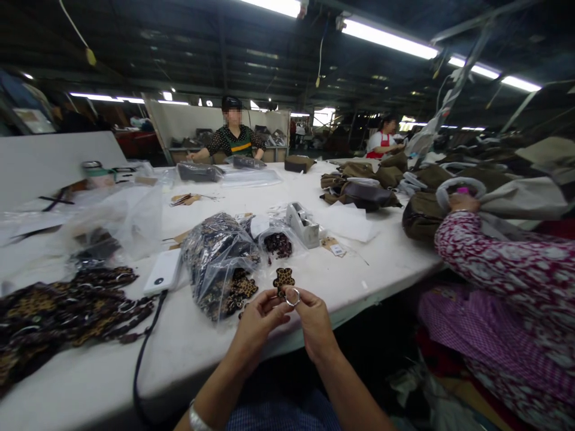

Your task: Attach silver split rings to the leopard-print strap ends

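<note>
My left hand (263,317) and my right hand (314,320) meet at the table's near edge, fingertips pinched together. Between them is a silver metal ring (293,304), gripped mainly by my right thumb and fingers. A leopard-print charm (284,277) with rounded lobes stands out just beyond the fingertips, at my left fingers; how it joins the ring is hidden. Left of my hands a clear plastic bag (218,239) spills more leopard-print charms (241,286). Behind the charm lies a smaller bag (276,236) of dark brown pieces.
A pile of leopard-print straps with rings (58,317) covers the table's left. Near it lies a white power bank (162,272) with a black cable. A tape dispenser (303,224) and tags (333,246) stand ahead. At right, a co-worker's patterned sleeve (494,245) reaches among brown bags (422,215).
</note>
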Action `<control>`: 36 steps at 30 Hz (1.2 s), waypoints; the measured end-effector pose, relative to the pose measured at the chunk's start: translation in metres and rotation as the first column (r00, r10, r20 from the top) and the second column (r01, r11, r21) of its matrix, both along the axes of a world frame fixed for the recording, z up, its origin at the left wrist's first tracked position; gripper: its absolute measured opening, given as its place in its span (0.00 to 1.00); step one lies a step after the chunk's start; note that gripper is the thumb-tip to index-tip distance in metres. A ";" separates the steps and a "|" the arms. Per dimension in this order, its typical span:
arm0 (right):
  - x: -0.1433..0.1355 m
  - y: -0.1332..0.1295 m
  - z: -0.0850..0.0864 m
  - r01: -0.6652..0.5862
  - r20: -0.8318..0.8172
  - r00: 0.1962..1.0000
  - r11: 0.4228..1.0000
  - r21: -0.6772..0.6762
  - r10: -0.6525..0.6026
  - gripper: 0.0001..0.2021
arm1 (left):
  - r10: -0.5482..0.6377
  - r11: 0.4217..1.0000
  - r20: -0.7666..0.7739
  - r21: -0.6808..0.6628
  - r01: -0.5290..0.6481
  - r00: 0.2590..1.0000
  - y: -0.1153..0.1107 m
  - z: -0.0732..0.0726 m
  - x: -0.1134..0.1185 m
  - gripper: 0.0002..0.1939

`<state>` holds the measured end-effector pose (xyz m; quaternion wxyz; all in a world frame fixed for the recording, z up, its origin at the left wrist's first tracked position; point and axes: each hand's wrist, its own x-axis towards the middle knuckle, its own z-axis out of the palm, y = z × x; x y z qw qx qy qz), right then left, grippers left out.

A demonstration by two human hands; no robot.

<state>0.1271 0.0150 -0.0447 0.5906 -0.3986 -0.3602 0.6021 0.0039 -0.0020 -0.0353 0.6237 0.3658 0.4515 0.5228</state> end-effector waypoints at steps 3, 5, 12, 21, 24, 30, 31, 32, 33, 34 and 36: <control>-0.002 -0.001 -0.001 0.008 -0.010 1.000 1.000 -0.005 -0.008 0.16 | 0.039 0.999 0.029 -0.008 -0.038 0.999 0.001 -0.002 0.002 0.18; -0.001 -0.002 -0.002 0.008 -0.006 1.000 1.000 0.004 -0.008 0.16 | 0.059 0.998 0.016 0.004 -0.059 0.998 0.001 -0.003 0.002 0.17; 0.004 -0.002 -0.004 0.010 0.056 0.998 0.999 0.052 -0.013 0.13 | 0.226 0.970 -0.185 0.137 -0.203 0.956 0.003 -0.003 -0.008 0.17; 0.015 0.002 -0.005 0.082 0.417 0.899 0.986 0.142 -0.135 0.13 | 0.366 0.852 -0.587 0.524 -0.006 0.722 -0.003 0.009 -0.026 0.07; 0.017 -0.001 -0.001 0.018 0.610 0.754 0.935 0.353 -0.244 0.12 | 0.219 0.865 -0.673 0.469 0.178 0.707 -0.012 0.010 -0.016 0.06; 0.018 -0.006 0.005 -0.125 0.759 0.538 0.856 0.502 -0.367 0.14 | 0.216 0.905 -0.621 0.417 0.084 0.754 -0.021 0.008 0.000 0.06; 0.017 -0.007 0.006 -0.135 0.765 0.535 0.858 0.496 -0.358 0.14 | 0.223 0.912 -0.603 0.406 0.054 0.766 -0.021 0.008 0.000 0.05; 0.017 -0.008 0.008 -0.143 0.766 0.541 0.860 0.490 -0.346 0.14 | 0.226 0.920 -0.587 0.391 0.028 0.777 -0.020 0.008 -0.001 0.05; 0.016 -0.009 0.010 -0.148 0.762 0.557 0.863 0.483 -0.330 0.14 | 0.223 0.928 -0.572 0.373 0.008 0.789 -0.020 0.008 -0.001 0.05; 0.016 -0.009 0.012 -0.150 0.750 0.584 0.866 0.476 -0.311 0.14 | 0.221 0.935 -0.553 0.353 -0.014 0.803 -0.019 0.008 -0.003 0.04; 0.017 -0.010 0.015 -0.150 0.709 0.656 0.877 0.457 -0.258 0.14 | 0.207 0.952 -0.498 0.302 -0.056 0.842 -0.017 0.009 -0.006 0.05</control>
